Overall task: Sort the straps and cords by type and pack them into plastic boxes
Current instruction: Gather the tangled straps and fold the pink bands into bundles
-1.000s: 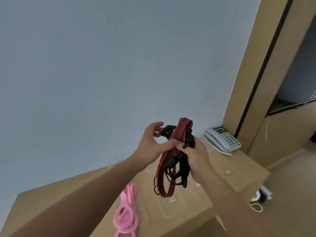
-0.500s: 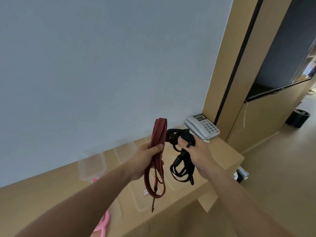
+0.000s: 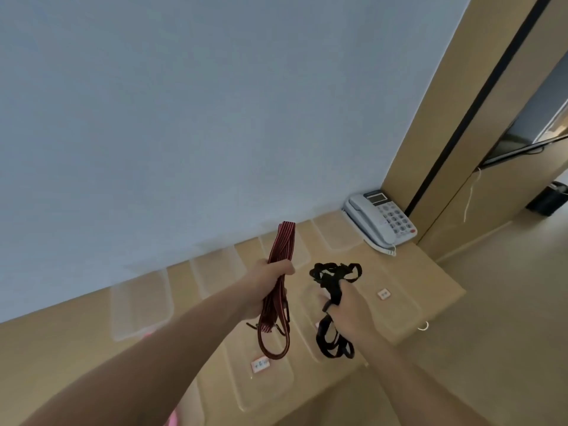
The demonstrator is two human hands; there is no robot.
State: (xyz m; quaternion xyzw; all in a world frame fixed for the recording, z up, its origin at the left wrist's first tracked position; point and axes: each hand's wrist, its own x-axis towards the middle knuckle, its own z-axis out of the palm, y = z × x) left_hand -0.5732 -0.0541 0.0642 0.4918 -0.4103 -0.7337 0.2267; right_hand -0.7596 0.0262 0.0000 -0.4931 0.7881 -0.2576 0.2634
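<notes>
— Red striped strap (image 3: 282, 241): where is it sitting?

— It is hanging folded in the left hand (image 3: 270, 285). The fingers are curling tight round the middle of the bundle. Its loops are dangling above the tabletop (image 3: 430, 272), touching no box.

— And the black cord (image 3: 333, 344)?

— The right hand (image 3: 349, 309) is gripping it the same way, fingers wrapping round the bunch. Loops are sticking out above the fist and drooping below it. The two bundles are hanging side by side, apart.

— What are the containers holding?

— Clear plastic boxes (image 3: 215, 272) are lying on the tabletop in two rows, one along the wall and one nearer. Blur is smearing them, so I cannot tell what is lying inside. A pink smudge is showing at the near edge of the leftmost back box (image 3: 140, 302). I cannot tell whether it is sitting in that box or beside it.

— How many of each are you counting?

— Roughly four boxes at the back and three in front, though the blur is making that unsure. One red striped strap, one black cord. Two small white labels (image 3: 260, 363) are showing on front boxes. One grey telephone (image 3: 381, 219) is sitting in the far corner against the wall. A bit of one pink strap (image 3: 173, 421) is peeking in at the bottom edge.
</notes>
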